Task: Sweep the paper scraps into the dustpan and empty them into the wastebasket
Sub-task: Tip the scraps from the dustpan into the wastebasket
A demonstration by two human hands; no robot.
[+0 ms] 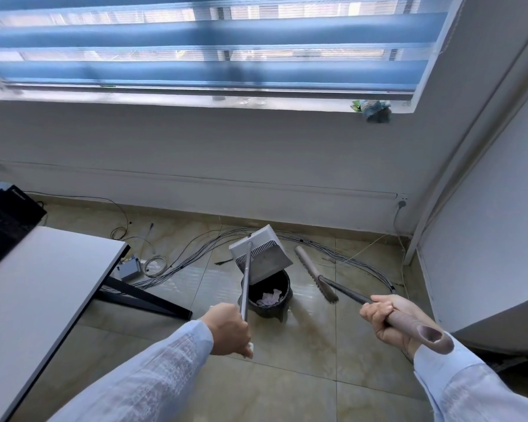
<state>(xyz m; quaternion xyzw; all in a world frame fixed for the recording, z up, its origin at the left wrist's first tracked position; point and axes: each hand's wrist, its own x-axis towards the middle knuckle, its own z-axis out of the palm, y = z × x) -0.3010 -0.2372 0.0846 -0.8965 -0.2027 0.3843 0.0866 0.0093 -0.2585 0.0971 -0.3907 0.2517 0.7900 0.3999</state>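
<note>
My left hand (230, 328) grips the metal handle of a grey long-handled dustpan (261, 254). The pan is tipped up with its mouth slanting down over a black wastebasket (282, 289) on the tiled floor. White paper scraps (269, 297) lie inside the basket. My right hand (386, 318) is closed around the beige grip of a broom (316, 274). Its brush head is held off to the right of the basket, just above the floor.
A white table (43, 287) with black legs stands at the left, a black box at its far end. A bundle of grey cables (189, 260) runs along the floor by the wall. A white cabinet (485, 239) stands at the right.
</note>
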